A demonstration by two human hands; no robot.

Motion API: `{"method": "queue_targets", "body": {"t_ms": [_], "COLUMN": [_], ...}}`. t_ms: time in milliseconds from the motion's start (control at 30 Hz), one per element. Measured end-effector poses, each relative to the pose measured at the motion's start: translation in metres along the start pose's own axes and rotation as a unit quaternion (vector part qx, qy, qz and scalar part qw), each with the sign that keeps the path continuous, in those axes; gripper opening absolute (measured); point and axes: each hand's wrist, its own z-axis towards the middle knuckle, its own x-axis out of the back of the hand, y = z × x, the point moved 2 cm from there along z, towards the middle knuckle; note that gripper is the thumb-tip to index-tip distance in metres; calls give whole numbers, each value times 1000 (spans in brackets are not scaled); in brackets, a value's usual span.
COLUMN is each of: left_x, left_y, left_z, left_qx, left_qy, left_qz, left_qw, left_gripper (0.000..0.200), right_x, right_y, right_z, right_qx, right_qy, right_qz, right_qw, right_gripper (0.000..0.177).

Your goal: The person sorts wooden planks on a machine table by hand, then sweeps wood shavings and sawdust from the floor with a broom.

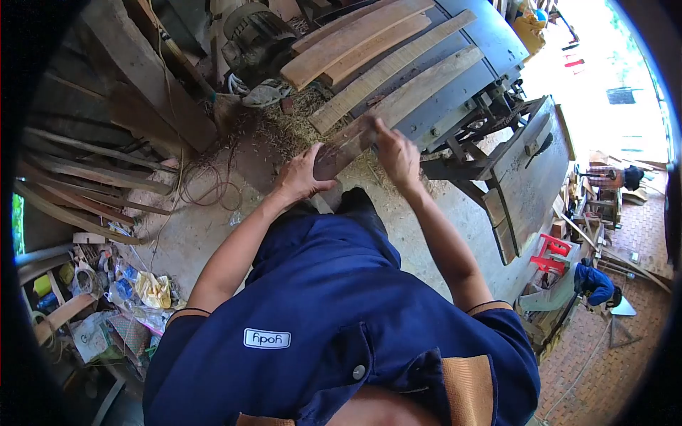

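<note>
A long, slightly curved wooden board (pixel 426 86) lies at the near edge of the grey metal machine table (pixel 501 35), its near end sticking out past the edge. My left hand (pixel 302 174) is at that near end, thumb and fingers spread around the wood. Farther along, on the right side of the board, my right hand (pixel 398 153) has its fingers bent against the wood, slightly blurred. Beyond it lies a lighter rough-edged board (pixel 394 71), and past that several smoother curved boards (pixel 355 44).
An electric motor (pixel 256 35) stands behind wood shavings. Curved wood strips (pixel 99 170) lean at the left above bags. To the right are a tilted panel (pixel 529 177) with a saw blade, a red plastic stool (pixel 550 254) and a person in blue (pixel 595 284); another person (pixel 611 177) is farther back.
</note>
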Motion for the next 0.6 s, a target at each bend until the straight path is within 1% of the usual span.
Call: {"method": "queue_targets", "body": {"t_ms": [67,100,133,200,233,267,300,333,400,433,467,500,533,600], "left_x": [2,-1,-4,-9,-10,-6,-4,-4,-2,0,1,3,6,8], "left_y": [0,-2,-6,-12,-11,-8,-8,-12,-20,-17,-17,-16,-14,-12], "left_z": [2,2,3,2,-3,-6,-9,-14,-21,-22,-23,-24,-24,-24], "left_qx": [1,2,3,-50,-48,-48,-47,-49,-50,-51,-20,11,12,18], "left_qy": [-1,-8,-8,46,41,59,77,76,69,69,43,16,15,-1], "left_qz": [-7,-17,-17,-15,-17,0,17,18,-34,-35,-82,-130,-130,-149], "left_qw": [1000,1000,1000,998,998,997,996,996,996,996,995,991,991,989], "left_gripper": [109,111,111,111,111,113,115,115,116,116,116,116,116,114], "right_x": [-8,-9,-3,-11,-9,-5,7,4,-3,-6,-10,-8,-5,-3], "right_y": [-29,-39,-49,-35,-24,-14,-14,-16,-30,-41,-48,-49,-47,-25], "right_z": [-30,-37,-43,-32,-21,-8,1,-4,-19,-31,-41,-40,-39,-18], "right_qx": [61,116,119,122,95,71,19,18,71,70,110,120,131,92], "right_qy": [34,8,-49,1,30,61,26,27,74,-22,-10,-10,-13,62], "right_qz": [19,36,51,52,64,73,19,19,-1,5,15,21,27,77], "right_qw": [997,993,990,991,993,993,999,999,995,997,994,992,991,991], "right_gripper": [43,43,42,41,40,39,41,41,40,40,39,39,38,38]}}
